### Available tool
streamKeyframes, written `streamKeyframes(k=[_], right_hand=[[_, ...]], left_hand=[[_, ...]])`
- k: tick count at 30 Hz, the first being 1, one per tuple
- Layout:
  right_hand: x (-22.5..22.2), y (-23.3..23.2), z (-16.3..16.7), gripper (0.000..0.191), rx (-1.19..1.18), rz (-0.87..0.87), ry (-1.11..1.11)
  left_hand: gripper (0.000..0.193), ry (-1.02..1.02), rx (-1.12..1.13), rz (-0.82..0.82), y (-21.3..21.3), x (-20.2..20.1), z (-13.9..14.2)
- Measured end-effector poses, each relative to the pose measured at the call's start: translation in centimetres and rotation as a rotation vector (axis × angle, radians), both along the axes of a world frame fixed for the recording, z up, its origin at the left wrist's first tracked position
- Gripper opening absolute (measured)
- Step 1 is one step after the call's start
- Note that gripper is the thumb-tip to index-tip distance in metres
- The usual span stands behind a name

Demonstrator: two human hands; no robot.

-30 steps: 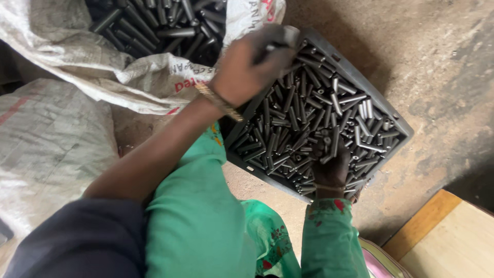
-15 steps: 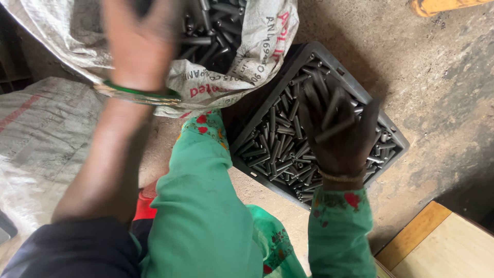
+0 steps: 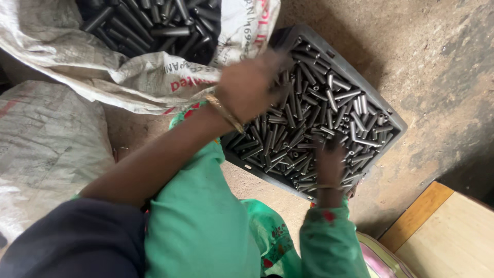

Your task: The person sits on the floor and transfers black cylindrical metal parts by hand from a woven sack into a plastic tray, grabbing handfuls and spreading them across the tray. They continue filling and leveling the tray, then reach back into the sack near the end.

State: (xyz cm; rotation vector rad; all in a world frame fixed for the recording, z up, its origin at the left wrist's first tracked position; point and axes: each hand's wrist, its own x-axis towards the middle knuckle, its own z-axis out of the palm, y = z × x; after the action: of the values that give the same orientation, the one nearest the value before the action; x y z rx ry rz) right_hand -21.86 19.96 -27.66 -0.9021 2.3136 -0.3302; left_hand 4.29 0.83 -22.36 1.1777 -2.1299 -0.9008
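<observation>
Hands worked a dark plastic crate heaped with short metal tubes on a dusty floor. Half a second earlier the left hand hung raised over the open woven sack of similar tubes; it had since dropped to the crate's near corner, blurred, so whether its fingers were curled around tubes could not be told. The right hand, earlier lifted, now lay fingers spread, flat on the pile, suggesting another batch had just reached the crate. A wooden board sat nearby.
</observation>
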Motion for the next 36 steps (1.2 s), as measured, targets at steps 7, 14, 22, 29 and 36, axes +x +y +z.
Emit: streamKeyframes(k=[7, 14, 22, 29, 36], right_hand=[[2.8, 2.5, -7.6, 0.098, 0.122, -0.003, 0.163], [4.9, 0.1, -6.0, 0.07, -0.068, 0.201, 0.326], [0.9, 2.5, -7.3, 0.031, -0.354, -0.065, -0.011], [-6.4, 5.7, -3.7, 0.037, -0.58, -0.741, -1.245], [-5.9, 4.7, -2.7, 0.073, -0.644, -0.986, -1.606]], left_hand=[[0.015, -0.366, -0.119, -0.422, 3.3, -6.7, -5.4], [0.029, -0.548, -0.208, -0.571, 2.4, -10.0, -9.4], [0.015, -0.479, -0.302, -0.668, 3.6, -11.0, -11.3], [0.016, -0.703, -0.167, -0.729, 3.4, -11.9, -10.8], [0.02, -0.721, 0.14, -0.666, 2.9, -11.6, -9.4]])
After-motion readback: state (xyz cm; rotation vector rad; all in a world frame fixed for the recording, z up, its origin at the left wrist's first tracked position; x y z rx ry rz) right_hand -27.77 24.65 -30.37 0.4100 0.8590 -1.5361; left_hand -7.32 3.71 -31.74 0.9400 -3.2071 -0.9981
